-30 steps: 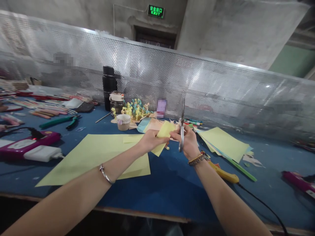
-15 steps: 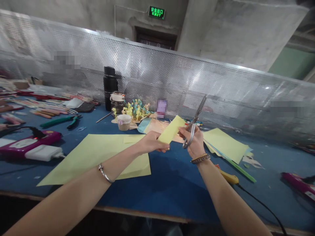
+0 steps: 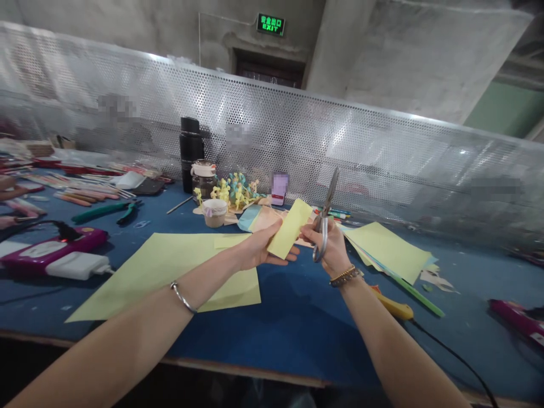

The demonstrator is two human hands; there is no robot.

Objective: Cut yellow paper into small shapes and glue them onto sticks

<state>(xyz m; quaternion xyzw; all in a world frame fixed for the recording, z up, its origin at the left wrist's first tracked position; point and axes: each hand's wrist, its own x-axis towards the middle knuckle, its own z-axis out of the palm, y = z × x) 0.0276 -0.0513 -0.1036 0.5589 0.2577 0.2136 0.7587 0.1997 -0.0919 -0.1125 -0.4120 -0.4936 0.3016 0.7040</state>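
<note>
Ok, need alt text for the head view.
A person's right hand holds silver scissors upright, while the left hand holds a strip of pale yellow paper. A larger yellow sheet lies below on a blue workbench.

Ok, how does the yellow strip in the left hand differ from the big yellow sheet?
The yellow paper strip is narrow, the large yellow sheet broad. The strip is held up in the left hand; the sheet lies flat on the blue table. Both are the same pale yellow.

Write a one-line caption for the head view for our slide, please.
Left hand holds a pale yellow paper strip, right hand holds metal scissors, above a blue worktable.
</note>
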